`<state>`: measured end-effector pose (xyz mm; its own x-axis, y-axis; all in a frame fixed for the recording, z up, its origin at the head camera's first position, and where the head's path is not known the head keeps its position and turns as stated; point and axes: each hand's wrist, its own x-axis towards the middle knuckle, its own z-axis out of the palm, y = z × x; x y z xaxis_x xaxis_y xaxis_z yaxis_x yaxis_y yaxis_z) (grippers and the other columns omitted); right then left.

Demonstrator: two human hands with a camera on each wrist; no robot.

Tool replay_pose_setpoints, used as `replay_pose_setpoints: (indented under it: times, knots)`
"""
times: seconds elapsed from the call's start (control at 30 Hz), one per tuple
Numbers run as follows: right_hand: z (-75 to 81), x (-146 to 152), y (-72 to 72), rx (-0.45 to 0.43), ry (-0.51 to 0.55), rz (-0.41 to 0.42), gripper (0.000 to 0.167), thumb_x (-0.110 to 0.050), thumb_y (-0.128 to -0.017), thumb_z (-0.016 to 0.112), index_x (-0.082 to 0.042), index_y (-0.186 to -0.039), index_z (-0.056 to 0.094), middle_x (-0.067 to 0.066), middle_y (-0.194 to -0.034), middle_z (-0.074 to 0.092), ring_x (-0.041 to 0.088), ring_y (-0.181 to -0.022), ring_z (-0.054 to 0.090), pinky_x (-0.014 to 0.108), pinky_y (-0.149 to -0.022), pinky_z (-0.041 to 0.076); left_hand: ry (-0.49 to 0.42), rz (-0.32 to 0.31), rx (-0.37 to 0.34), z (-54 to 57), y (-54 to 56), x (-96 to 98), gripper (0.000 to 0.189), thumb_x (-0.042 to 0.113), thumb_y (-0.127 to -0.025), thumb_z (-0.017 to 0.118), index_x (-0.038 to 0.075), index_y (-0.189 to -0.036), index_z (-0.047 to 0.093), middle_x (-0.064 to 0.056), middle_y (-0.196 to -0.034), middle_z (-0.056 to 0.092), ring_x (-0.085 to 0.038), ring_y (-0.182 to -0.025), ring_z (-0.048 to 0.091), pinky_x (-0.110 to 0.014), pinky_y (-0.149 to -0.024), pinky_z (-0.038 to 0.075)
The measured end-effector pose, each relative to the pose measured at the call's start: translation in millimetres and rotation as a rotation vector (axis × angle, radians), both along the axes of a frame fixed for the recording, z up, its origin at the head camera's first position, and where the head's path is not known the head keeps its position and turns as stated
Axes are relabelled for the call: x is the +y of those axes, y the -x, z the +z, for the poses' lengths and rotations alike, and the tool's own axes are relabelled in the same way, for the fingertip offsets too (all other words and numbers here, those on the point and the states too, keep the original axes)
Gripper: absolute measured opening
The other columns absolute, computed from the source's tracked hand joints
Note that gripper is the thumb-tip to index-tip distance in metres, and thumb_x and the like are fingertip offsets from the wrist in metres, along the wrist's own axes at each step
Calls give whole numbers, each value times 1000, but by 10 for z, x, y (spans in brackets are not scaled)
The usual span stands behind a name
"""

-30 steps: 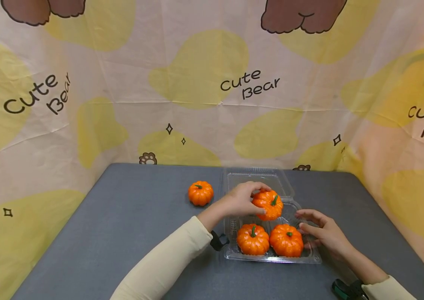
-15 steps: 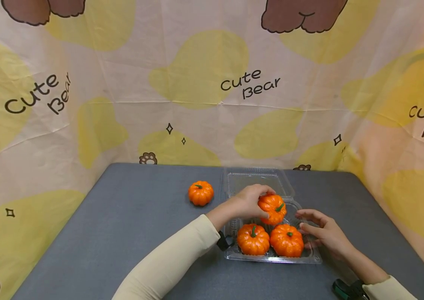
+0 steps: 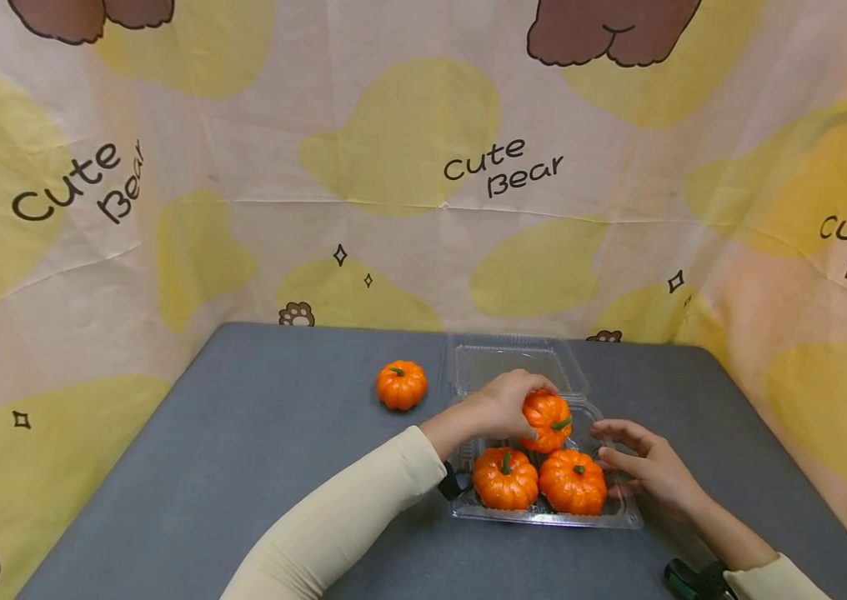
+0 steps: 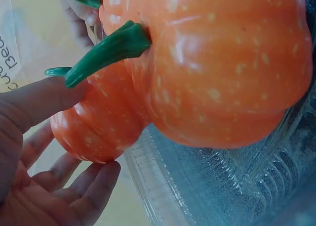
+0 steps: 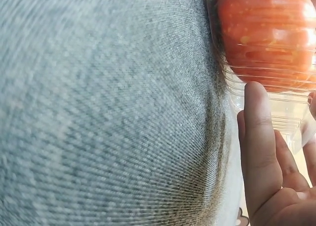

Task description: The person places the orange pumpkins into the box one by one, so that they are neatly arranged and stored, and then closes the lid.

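My left hand grips a small orange pumpkin with a green stem. It holds this pumpkin at the back of a clear plastic clamshell box. In the left wrist view, thumb and fingers curl round the held pumpkin. Two more pumpkins sit in the front of the box, one on the left and one on the right. My right hand rests against the box's right side, fingers fairly straight. From the right wrist, a finger touches the ribbed wall.
A single pumpkin stands on the grey tabletop, left of the box. The box's transparent lid lies folded back behind it. A printed cloth hangs round the table's back and sides.
My left hand has moved a little right and down with the pumpkin, bringing it close behind the two front ones. The right hand stays in place.
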<state>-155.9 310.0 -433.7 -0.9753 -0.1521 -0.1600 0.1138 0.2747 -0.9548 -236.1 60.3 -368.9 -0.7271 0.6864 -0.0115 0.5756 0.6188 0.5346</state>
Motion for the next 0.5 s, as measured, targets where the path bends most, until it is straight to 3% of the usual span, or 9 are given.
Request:
replay_pose_setpoints:
  times: [0.2, 0.5]
  knots:
    - [10, -5, 3, -4, -8, -1, 47, -18, -95, 61, 0, -135, 44, -13, -115, 61, 16, -90, 67, 46, -63, 59, 20, 6, 10, -1, -10, 14, 61, 14, -73, 83, 19, -128, 57, -1, -126, 57, -13, -111, 55, -22, -93, 48]
    - [-12, 3, 19, -8, -4, 3, 47, -19, -95, 60, 0, -135, 44, -14, -116, 61, 17, -91, 67, 46, -63, 59, 65, 26, 18, -16, -20, 23, 62, 18, -74, 83, 28, -129, 57, -1, -126, 53, -15, -110, 54, -27, -90, 49]
